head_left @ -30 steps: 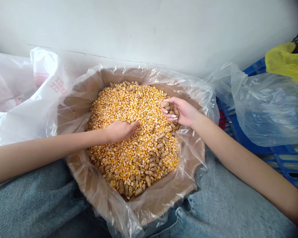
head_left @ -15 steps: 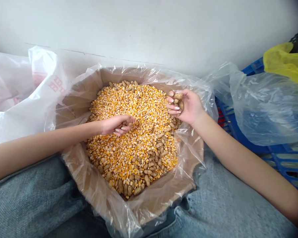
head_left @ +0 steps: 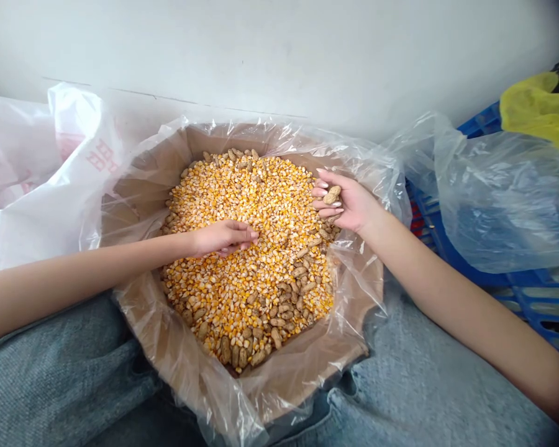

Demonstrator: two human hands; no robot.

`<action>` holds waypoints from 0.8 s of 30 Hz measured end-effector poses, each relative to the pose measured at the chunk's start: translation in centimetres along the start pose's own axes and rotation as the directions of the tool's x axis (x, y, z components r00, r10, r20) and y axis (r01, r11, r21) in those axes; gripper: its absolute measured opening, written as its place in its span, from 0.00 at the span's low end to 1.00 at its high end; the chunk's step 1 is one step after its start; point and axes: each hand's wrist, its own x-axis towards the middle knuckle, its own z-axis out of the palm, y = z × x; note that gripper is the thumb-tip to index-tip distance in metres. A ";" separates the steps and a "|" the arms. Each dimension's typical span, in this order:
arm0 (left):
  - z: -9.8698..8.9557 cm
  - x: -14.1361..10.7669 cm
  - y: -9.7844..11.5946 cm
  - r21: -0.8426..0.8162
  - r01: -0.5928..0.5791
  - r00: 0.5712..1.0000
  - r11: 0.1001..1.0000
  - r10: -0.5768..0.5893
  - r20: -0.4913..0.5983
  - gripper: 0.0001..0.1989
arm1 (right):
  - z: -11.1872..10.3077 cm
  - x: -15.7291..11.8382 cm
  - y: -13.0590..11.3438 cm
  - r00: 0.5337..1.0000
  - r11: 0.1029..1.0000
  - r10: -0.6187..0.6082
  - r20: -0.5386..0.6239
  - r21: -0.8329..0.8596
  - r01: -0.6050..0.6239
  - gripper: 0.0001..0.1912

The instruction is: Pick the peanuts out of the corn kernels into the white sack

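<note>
My left hand hangs over the middle of a bed of yellow corn kernels, back of the hand up, thumb and fingers pressed together. Whatever lies inside its fingers is hidden. At the right side of the box my right hand is palm-up with its fingers curled around unshelled peanuts. One peanut shows clearly on its fingers, and part of another is visible lower in the palm. More peanuts lie on the corn at the front right, with others along the back and front edges.
The corn sits in a cardboard box lined with clear plastic, between my jeans-clad legs. A white sack lies left. On the right are a blue crate, a clear bag and a yellow bag. A pale wall stands behind.
My left hand has turned palm-down and shifted slightly right; the peanuts seen in its fingers are now hidden. Fewer peanuts show in my right hand, whose fingers have opened a little.
</note>
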 end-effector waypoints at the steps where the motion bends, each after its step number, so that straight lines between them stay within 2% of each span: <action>1: 0.3 0.0 0.0 0.171 -0.054 0.998 0.984 0.056 -0.005 0.12 | 0.0 0.0 0.0 1.000 1.000 0.009 -0.004 0.007 -0.009 0.15; 2: 0.6 -0.1 -0.1 0.350 -0.113 0.993 0.930 0.117 0.010 0.12 | 0.0 0.0 0.0 1.000 1.000 0.013 -0.007 0.007 -0.013 0.15; 3: 0.9 -0.1 -0.2 0.522 -0.163 0.985 0.837 0.166 0.042 0.12 | -0.1 0.0 0.0 1.000 1.000 0.010 -0.010 0.001 -0.010 0.15; 6: 1.7 -0.2 -0.7 0.868 -0.222 0.969 0.444 0.199 0.146 0.15 | -0.4 0.1 0.0 1.000 0.999 -0.004 -0.020 -0.051 0.003 0.14; 8: 2.1 -0.3 -1.1 0.950 -0.221 0.964 0.219 0.195 0.179 0.16 | -0.6 0.1 0.0 1.000 0.996 -0.015 -0.027 -0.092 0.013 0.14; 11: 2.5 -0.2 -1.8 0.970 -0.242 0.950 0.023 0.209 0.232 0.17 | -0.7 0.1 -0.1 0.998 0.989 -0.027 -0.048 -0.148 0.020 0.15; 14: 2.8 0.0 -2.2 0.956 -0.285 0.932 -0.064 0.215 0.293 0.15 | -0.7 0.0 -0.2 0.996 0.980 -0.047 -0.079 -0.197 0.031 0.16; 17: 3.3 0.1 -2.2 0.952 -0.295 0.927 -0.084 0.219 0.306 0.13 | -0.8 -0.1 -0.2 0.996 0.980 -0.066 -0.065 -0.191 0.053 0.16; 21: 3.9 0.0 -2.0 0.964 -0.263 0.940 -0.048 0.214 0.267 0.13 | -0.7 -0.2 0.0 0.995 0.978 -0.088 -0.044 -0.194 0.078 0.15; 24: 4.1 0.1 -2.1 0.975 -0.219 0.957 0.041 0.201 0.207 0.12 | -0.3 -0.2 0.2 0.994 0.971 -0.090 -0.065 -0.227 0.073 0.14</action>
